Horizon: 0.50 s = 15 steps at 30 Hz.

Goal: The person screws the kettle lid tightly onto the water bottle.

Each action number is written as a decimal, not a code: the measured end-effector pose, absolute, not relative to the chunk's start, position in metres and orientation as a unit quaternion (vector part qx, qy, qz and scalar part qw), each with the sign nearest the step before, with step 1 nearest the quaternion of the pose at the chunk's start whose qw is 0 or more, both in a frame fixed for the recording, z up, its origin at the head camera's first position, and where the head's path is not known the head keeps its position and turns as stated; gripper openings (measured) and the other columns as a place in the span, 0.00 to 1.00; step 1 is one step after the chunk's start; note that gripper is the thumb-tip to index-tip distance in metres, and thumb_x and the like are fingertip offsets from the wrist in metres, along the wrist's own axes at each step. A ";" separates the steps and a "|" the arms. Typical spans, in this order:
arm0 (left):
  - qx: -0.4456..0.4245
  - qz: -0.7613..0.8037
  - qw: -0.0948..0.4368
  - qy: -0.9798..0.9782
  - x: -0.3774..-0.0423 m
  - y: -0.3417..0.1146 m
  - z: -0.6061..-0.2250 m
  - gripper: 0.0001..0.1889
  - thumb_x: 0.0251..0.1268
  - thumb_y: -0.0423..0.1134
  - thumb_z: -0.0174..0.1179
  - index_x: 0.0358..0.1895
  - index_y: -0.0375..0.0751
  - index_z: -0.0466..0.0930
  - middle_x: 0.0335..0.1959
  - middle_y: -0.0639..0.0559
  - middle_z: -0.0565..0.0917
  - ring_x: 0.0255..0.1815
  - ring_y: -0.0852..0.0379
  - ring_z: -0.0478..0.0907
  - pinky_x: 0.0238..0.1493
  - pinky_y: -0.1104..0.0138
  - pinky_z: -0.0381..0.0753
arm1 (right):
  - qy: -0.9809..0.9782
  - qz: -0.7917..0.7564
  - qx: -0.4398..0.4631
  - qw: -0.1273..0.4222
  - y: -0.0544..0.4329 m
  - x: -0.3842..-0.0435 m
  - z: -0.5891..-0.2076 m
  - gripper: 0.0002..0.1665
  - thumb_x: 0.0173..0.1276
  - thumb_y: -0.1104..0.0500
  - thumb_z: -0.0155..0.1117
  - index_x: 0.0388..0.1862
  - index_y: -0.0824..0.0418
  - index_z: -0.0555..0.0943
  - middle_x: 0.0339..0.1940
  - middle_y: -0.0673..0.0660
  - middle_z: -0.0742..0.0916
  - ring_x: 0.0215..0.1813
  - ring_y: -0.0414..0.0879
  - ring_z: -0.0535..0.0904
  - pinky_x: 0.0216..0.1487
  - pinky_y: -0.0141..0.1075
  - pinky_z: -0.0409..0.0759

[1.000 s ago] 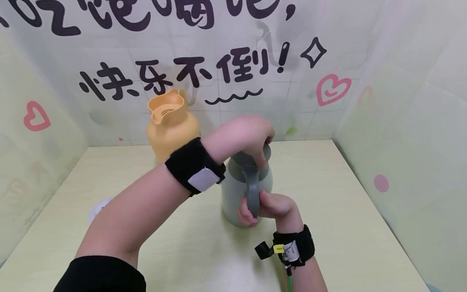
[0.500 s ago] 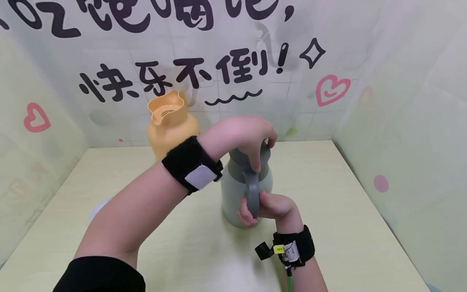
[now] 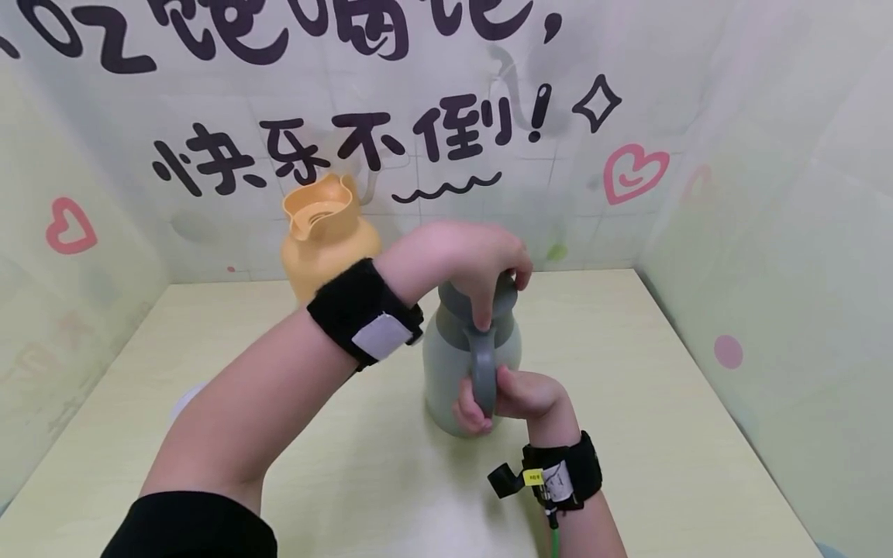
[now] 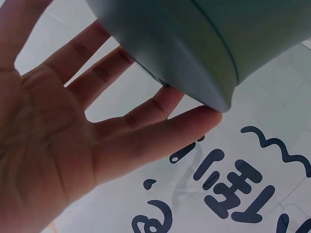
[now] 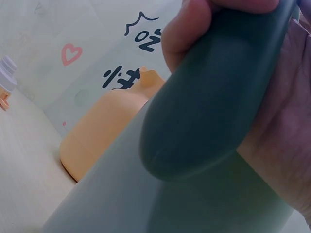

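A grey-green thermos jug [image 3: 443, 380] stands upright on the table, its handle toward me. My left hand [image 3: 481, 256] reaches over from above and grips the jug's dark grey flared top [image 3: 455, 304]. The thumb lies down the near side above the handle, with fingers over the far right edge. In the left wrist view, fingertips [image 4: 211, 115] meet the flared rim [image 4: 160, 43], and some pass out of sight behind it. My right hand [image 3: 530, 394] grips the handle [image 3: 483, 376] low down; the right wrist view shows fingers and palm round the handle [image 5: 209, 107].
An orange thermos jug [image 3: 324, 248] with a wavy rim stands behind my left forearm. A pale round thing [image 3: 184, 399] is partly hidden by that forearm. A white-and-orange object [image 5: 7, 80] shows at the right wrist view's left edge. Printed sheets wall the table [image 3: 628, 387].
My left hand has turned on the jug's top: the thumb has shifted left and the fingers slightly right. The right hand and the jug have stayed in place.
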<state>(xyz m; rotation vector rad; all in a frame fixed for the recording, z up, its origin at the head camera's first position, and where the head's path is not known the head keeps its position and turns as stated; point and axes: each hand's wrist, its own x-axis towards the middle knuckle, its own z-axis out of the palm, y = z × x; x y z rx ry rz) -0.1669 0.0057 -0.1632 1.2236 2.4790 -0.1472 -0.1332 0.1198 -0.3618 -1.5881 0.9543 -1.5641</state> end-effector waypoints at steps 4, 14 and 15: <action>0.433 -0.055 0.190 0.879 -0.167 0.006 -0.164 0.29 0.43 0.39 0.76 0.53 0.45 0.77 0.47 0.53 0.73 0.47 0.55 0.70 0.44 0.65 0.72 | 0.368 -0.605 -0.613 0.350 0.120 -0.133 -0.362 0.38 0.72 0.31 0.24 0.32 0.65 0.62 0.21 0.61 0.65 0.23 0.51 0.60 0.25 0.42 0.61; 0.429 -0.010 0.212 0.878 -0.167 0.002 -0.162 0.32 0.49 0.39 0.72 0.62 0.47 0.73 0.57 0.52 0.73 0.54 0.56 0.69 0.52 0.66 0.70 | 0.364 -0.601 -0.617 0.355 0.119 -0.133 -0.360 0.38 0.72 0.31 0.25 0.32 0.65 0.62 0.20 0.61 0.65 0.22 0.54 0.58 0.26 0.42 0.62; 0.429 0.002 0.213 0.878 -0.167 0.001 -0.161 0.32 0.50 0.39 0.71 0.63 0.48 0.73 0.58 0.52 0.73 0.55 0.56 0.69 0.53 0.66 0.69 | 0.364 -0.600 -0.618 0.355 0.119 -0.133 -0.360 0.38 0.72 0.31 0.25 0.32 0.65 0.62 0.20 0.61 0.65 0.22 0.54 0.58 0.26 0.42 0.62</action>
